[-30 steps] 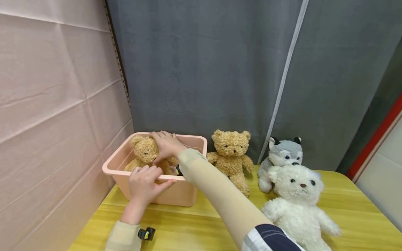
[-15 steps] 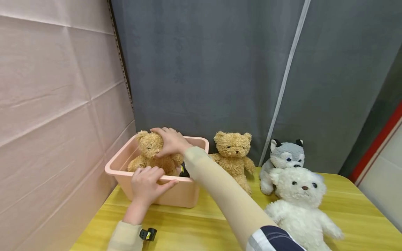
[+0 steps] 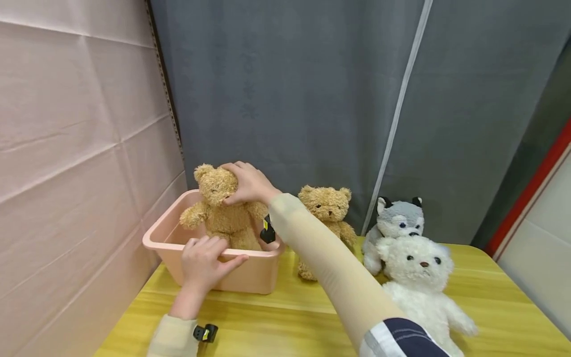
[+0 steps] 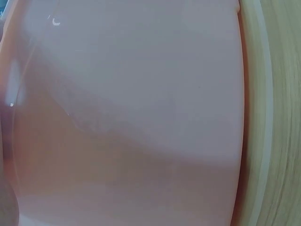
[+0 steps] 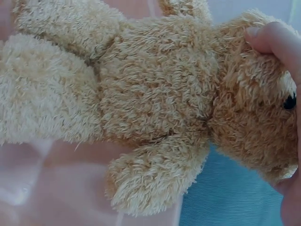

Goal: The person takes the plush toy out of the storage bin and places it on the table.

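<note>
My right hand [image 3: 251, 184] grips a brown teddy bear [image 3: 229, 220] by the side of its head. The bear is upright, its head and chest above the rim of a pink plastic tub [image 3: 256, 277], its feet hidden behind the front wall. In the right wrist view the thumb presses into the fur of the bear's head [image 5: 254, 108]. My left hand [image 3: 204, 263] holds the tub's front rim, fingers over the edge and thumb pointing right along the outside. The left wrist view is filled by the tub's outer wall [image 4: 141, 94].
A second brown teddy bear [image 3: 327, 206] sits right of the tub, partly behind my right forearm. Further right, a white bear [image 3: 421, 277] sits before a grey husky plush [image 3: 399, 218]. The wooden table [image 3: 250, 327] meets a pink wall at left and a grey curtain behind.
My right hand has raised the teddy bear from low inside the tub until its head and chest stand above the rim. The left hand has stayed on the front rim.
</note>
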`<control>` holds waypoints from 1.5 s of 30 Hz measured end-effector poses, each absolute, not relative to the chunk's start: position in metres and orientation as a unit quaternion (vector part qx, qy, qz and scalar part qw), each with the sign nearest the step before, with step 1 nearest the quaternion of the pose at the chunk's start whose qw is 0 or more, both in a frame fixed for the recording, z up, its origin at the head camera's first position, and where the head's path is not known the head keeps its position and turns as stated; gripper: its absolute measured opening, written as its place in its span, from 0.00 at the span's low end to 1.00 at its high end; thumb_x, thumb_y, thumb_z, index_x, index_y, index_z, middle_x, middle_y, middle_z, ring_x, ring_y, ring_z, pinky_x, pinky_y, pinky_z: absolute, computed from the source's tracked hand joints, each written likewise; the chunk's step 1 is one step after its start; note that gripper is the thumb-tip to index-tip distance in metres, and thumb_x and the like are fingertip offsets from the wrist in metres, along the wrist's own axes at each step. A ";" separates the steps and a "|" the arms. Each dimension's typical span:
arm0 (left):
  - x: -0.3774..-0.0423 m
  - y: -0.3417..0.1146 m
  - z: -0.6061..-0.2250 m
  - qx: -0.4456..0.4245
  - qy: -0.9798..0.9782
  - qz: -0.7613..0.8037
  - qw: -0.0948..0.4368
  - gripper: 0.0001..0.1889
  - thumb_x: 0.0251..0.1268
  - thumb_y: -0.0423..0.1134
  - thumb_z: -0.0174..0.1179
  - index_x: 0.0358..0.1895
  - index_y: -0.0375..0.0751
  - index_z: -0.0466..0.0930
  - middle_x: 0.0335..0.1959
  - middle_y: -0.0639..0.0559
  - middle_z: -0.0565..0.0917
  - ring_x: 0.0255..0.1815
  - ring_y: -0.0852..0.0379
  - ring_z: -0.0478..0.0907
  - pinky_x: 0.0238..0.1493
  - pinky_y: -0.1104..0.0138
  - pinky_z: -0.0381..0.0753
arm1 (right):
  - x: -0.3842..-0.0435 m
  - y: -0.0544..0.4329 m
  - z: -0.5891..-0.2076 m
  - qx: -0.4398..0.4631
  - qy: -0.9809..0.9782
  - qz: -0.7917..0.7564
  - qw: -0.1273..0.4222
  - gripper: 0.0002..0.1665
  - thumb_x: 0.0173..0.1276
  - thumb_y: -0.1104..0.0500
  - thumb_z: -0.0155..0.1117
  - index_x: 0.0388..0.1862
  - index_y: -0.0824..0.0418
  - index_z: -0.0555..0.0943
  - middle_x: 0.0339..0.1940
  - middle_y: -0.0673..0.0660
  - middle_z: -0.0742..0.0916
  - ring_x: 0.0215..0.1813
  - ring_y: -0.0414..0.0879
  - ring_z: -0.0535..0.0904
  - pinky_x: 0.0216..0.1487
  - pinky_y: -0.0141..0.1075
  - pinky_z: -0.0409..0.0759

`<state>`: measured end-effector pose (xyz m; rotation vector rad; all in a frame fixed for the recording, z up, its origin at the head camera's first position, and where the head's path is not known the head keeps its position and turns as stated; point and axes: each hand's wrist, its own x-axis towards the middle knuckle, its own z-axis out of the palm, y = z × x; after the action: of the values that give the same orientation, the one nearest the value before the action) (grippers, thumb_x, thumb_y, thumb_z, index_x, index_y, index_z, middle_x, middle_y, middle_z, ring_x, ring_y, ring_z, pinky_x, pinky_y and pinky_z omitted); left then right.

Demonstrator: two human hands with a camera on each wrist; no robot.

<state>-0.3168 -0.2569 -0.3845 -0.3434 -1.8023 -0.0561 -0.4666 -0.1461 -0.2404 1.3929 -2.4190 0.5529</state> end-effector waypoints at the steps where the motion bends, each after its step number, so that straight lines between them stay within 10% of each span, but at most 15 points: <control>1: -0.317 -0.257 -0.385 -0.149 -0.780 -0.024 0.607 0.34 0.55 0.77 0.47 0.17 0.48 0.69 0.14 0.56 0.72 0.14 0.51 0.67 0.23 0.57 0.60 | -0.466 -0.145 -0.236 0.483 -0.840 0.196 0.150 0.56 0.45 0.38 0.78 0.73 0.43 0.63 0.66 0.50 0.71 0.64 0.46 0.68 0.58 0.43 0.71; 45: -0.351 -0.266 -0.392 -0.152 -0.779 -0.050 0.606 0.34 0.53 0.77 0.50 0.18 0.47 0.72 0.15 0.56 0.73 0.14 0.52 0.68 0.21 0.58 0.59 | -0.430 0.005 -0.105 0.438 -0.823 0.181 0.314 0.51 0.47 0.37 0.72 0.71 0.48 0.66 0.57 0.50 0.79 0.53 0.45 0.75 0.52 0.43 0.72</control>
<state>-0.3508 -0.2656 -0.3918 -0.3505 -1.8020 -0.1149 -0.4304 0.0048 -0.1047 1.1548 -2.1696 0.4760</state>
